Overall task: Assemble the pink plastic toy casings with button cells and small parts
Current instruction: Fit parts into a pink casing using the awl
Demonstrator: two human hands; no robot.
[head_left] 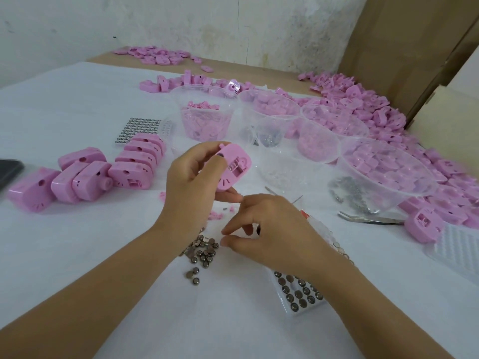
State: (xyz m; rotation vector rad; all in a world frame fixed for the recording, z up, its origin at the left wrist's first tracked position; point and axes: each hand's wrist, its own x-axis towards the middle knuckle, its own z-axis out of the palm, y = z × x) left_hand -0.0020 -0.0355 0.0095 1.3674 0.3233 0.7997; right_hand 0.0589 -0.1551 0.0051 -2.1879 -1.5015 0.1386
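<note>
Your left hand is raised over the worktop, fingers curled round a pink casing | your right hand sits lower, thumb and forefinger nearly meeting beside loose button cells; any pinch unclear.

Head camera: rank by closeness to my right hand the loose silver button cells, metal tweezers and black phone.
1. Loose silver button cells, just left of the right hand.
2. Metal tweezers, off to its right.
3. Black phone, at the far left edge.
</note>
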